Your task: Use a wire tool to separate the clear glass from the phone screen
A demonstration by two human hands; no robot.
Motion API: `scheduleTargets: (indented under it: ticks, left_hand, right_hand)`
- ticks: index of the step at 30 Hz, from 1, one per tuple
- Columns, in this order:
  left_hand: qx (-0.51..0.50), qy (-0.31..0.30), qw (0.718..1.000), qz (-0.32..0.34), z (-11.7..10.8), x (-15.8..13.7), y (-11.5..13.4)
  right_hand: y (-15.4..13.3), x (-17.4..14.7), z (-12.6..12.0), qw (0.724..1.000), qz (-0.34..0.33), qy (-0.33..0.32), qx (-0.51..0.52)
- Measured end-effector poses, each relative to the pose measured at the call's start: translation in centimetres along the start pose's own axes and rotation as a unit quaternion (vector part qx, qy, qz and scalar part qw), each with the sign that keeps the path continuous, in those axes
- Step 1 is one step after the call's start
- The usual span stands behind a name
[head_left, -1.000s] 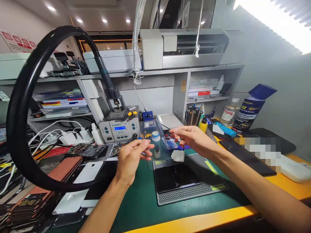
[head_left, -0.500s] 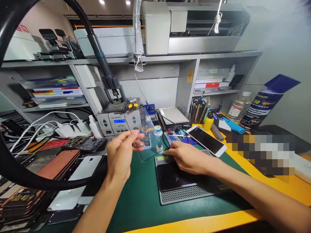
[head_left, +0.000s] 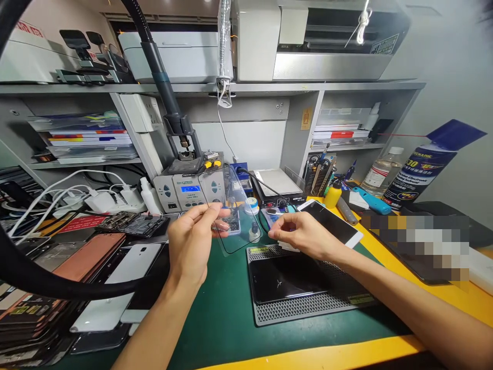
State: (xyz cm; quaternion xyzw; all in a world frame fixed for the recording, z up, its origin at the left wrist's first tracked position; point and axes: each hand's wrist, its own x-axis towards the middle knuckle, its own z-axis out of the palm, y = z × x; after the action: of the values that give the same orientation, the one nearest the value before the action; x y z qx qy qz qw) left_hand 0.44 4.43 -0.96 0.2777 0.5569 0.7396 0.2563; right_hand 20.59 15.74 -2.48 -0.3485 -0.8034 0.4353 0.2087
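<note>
My left hand (head_left: 190, 241) is closed on the edge of a clear phone screen glass (head_left: 241, 221) with a thin dark outline, held up and tilted above the green mat. My right hand (head_left: 302, 234) has thumb and index finger pinched together; what is between them, if anything, is hidden. A small white piece (head_left: 288, 246) shows just under that hand, and I cannot tell whether the fingers hold it. Below lies a black phone (head_left: 285, 282), its screen up with a small bright mark, on a grey perforated pad (head_left: 300, 308).
Stacked phone parts (head_left: 57, 288) crowd the left. A white phone (head_left: 335, 223) lies behind my right hand. A rework station (head_left: 190, 190), a heating plate (head_left: 277, 185), a yellow bottle (head_left: 333, 194) and a blue spray can (head_left: 419, 169) stand at the back. A black ring arm (head_left: 77, 288) crosses the left foreground.
My right hand has risen from the pad's far left edge and moved slightly right, its fingers now pinched. The small white piece now shows beneath it. My left hand still holds the glass.
</note>
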Motion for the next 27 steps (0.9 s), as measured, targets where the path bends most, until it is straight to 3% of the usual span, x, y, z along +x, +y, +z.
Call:
scheduleTargets:
  ticks: [4,11,18,27]
  left_hand:
    - [-0.003,0.006,1.000,0.002,0.0,0.0,0.1]
    - [-0.014,0.012,1.000,0.004,-0.1,0.0,0.3]
    - [-0.012,0.011,1.000,0.007,-0.2,0.1,0.2]
    - [-0.013,0.015,1.000,0.006,-0.1,0.2,0.1]
  right_hand:
    - [-0.3,0.1,-0.4,0.977,0.067,-0.050,0.194]
    - [-1.0,-0.8,-0.4,0.895,0.130,-0.127,0.406]
    - [-1.4,-1.3,-0.4,0.854,0.157,-0.146,0.475]
    - [-1.2,-1.3,-0.4,0.856,0.146,-0.132,0.478]
